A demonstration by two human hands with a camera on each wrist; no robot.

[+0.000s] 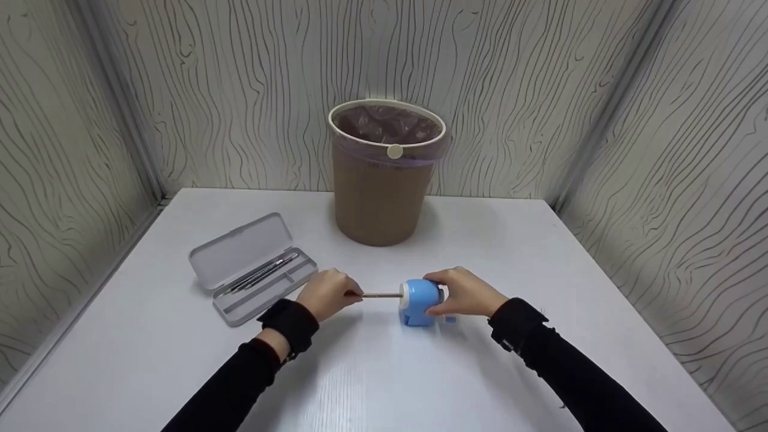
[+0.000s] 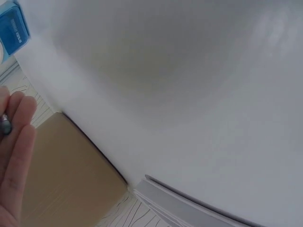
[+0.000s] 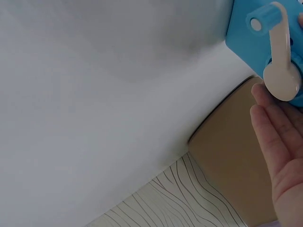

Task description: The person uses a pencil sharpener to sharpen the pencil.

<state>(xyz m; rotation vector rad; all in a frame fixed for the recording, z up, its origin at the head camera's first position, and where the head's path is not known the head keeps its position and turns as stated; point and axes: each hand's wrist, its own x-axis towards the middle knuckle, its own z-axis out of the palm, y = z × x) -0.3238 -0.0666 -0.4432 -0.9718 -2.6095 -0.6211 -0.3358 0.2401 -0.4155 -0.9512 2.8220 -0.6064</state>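
Two hands were engaged mid-table: a pencil was pinched by the left hand, fed level into a sharpener steadied under the curled right hand.

The head view looks forward and down from above the near edge of the tabletop, taking in both forearms and the corner walls behind. The left wrist view sits very close and low, skimming the tabletop toward the blue pencil sharpener. The right wrist view, equally close, faces the sharpener's crank; all three views share the sharpener and the tan waste bin.
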